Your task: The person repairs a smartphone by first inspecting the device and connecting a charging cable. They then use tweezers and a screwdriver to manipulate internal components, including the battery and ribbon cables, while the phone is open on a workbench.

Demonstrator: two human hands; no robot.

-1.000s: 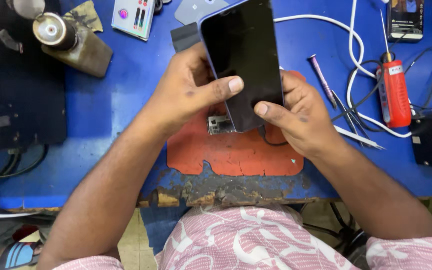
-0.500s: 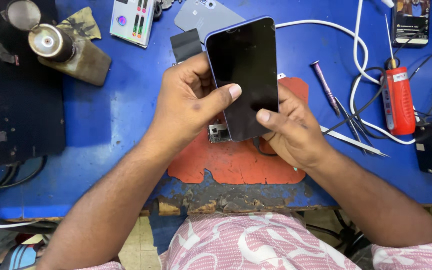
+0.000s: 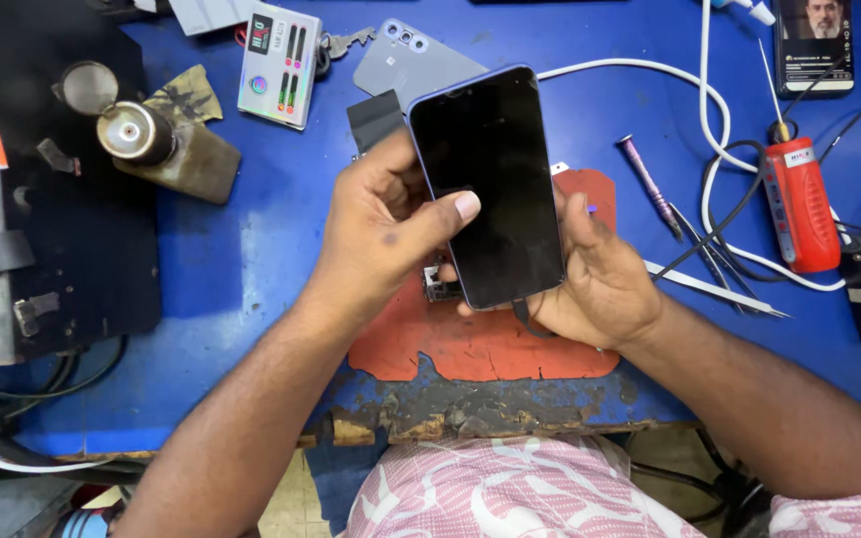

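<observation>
The smartphone [image 3: 490, 184], its dark screen facing up, was held above the worn orange work mat [image 3: 480, 344], clamped between both hands. Compared with the pictures from half a second and a second before, it had been tipped more upright and its upper end stood farther from the body, and the right thumb, which had lain across the lower glass, had slipped off to the right edge. The left hand [image 3: 386, 224] was closed on the left edge, its thumb pressed flat on the screen; the right hand [image 3: 595, 279] was wrapped under the bottom and right side, fingers hidden behind the phone. That shift suggested the grip was being reset rather than the phone set down.

Just under the phone, a small circuit part [image 3: 438, 287] lay on the mat. To the right lay tweezers [image 3: 715, 289], a purple-handled screwdriver [image 3: 648, 184] and a red tool [image 3: 801, 204]. Farther off lay a grey back cover [image 3: 421, 65], a white tester box [image 3: 279, 65] and a second phone [image 3: 815, 45] with its screen lit.
</observation>
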